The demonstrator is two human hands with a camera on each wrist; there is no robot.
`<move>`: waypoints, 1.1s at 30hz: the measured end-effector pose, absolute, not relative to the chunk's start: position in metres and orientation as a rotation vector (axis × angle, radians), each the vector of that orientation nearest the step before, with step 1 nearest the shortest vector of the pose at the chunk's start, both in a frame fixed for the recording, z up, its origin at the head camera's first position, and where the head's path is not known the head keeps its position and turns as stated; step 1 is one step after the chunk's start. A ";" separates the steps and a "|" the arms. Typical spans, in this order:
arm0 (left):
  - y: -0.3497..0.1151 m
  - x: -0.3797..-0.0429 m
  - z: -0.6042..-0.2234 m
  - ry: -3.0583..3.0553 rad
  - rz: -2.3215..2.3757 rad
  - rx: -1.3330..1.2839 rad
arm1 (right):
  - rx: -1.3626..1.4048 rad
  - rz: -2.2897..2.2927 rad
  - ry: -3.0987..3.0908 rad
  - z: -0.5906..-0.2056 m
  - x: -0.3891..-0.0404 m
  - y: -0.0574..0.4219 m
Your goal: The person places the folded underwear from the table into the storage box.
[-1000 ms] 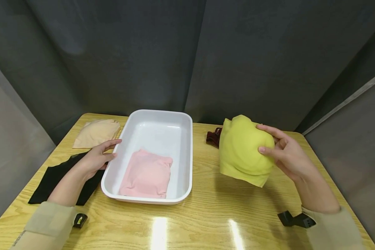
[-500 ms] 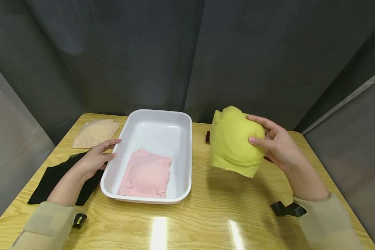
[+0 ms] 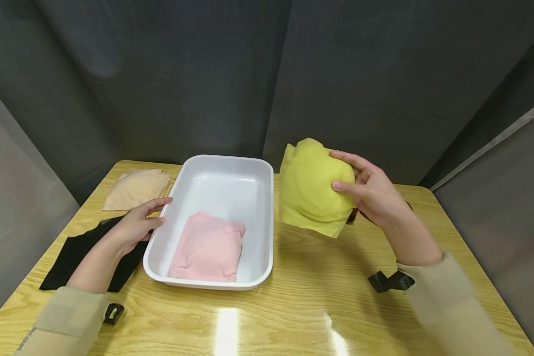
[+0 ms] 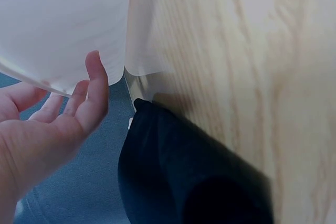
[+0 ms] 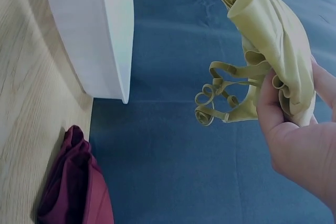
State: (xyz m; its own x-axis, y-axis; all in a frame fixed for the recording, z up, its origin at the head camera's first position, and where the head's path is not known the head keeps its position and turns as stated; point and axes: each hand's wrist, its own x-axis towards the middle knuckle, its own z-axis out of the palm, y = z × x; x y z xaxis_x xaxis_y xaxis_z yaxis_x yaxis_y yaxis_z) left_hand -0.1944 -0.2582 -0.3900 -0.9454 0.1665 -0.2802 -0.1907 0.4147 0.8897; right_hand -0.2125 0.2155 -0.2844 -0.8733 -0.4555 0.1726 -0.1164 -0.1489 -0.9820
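My right hand (image 3: 374, 195) pinches a folded yellow bra (image 3: 313, 185) by its right edge, thumb in front. The bra hangs above the table, just right of a white plastic tray (image 3: 270, 227); its thin straps dangle in the right wrist view. Inside the tray, toward its near end, lies a folded pink bra (image 3: 210, 249). My left hand (image 3: 135, 225) rests against the tray's left rim with loosely bent fingers. In the left wrist view those fingers (image 4: 96, 77) touch the tray's side without wrapping round it.
A beige folded garment (image 3: 138, 189) lies at the back left, and a black cloth garment (image 3: 80, 252) lies under my left forearm. A dark red garment (image 5: 76, 182) sits on the wooden table (image 3: 293, 306), mostly hidden behind my right hand. Grey curtains (image 3: 204, 74) enclose the table.
My right hand has carried the yellow bra left and slightly upward, closer to the tray. My left hand and the tray have stayed in place.
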 end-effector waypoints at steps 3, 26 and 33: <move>-0.258 -0.194 -0.390 2.347 1.542 -0.022 | -0.668 -2.134 1.867 -0.285 -0.217 0.208; -0.260 -0.193 -0.390 2.348 1.536 -0.018 | -0.602 -2.216 1.784 -0.295 -0.251 0.155; -0.260 -0.192 -0.390 2.335 1.550 0.004 | -0.555 -2.203 1.806 -0.303 -0.259 0.140</move>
State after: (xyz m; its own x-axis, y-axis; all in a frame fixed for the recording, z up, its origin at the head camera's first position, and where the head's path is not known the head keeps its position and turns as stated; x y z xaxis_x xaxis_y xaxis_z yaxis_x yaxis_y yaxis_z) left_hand -0.1920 -0.2602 -0.3896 -0.9431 0.1865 -0.2754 -0.1814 0.4058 0.8958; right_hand -0.2591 0.1404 -0.3028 -0.8994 -0.4146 0.1386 -0.0545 -0.2083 -0.9766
